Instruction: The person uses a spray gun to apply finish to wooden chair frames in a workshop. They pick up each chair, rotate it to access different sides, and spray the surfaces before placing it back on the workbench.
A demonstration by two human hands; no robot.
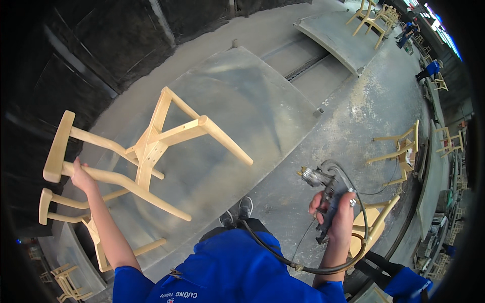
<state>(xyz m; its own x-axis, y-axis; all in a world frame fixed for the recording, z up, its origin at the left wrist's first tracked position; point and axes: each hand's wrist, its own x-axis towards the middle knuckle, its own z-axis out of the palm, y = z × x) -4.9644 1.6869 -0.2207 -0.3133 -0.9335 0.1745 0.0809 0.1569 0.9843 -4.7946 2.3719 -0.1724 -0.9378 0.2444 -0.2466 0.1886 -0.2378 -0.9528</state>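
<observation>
My left hand (pixel 82 177) grips a bare pale-wood chair frame (pixel 146 160) by one back post, just below its top rail. The frame has no seat and leans over a broad grey platform. A spray gun (pixel 323 180) is in my right hand (pixel 342 214), its nozzle pointing left towards the platform, well apart from the frame. From the gun a dark hose (pixel 275 256) loops below my wrist and across my front. Beside my left forearm stands a second chair frame (pixel 96 237), partly hidden by the arm.
The grey platform (pixel 222 96) reaches from my feet to the dark wall panels (pixel 121 40). Another platform (pixel 333 33) bears several chairs at the far right. Chairs (pixel 404 151) stand on the floor to my right. A person in blue (pixel 406 283) is close at lower right; others work farther off.
</observation>
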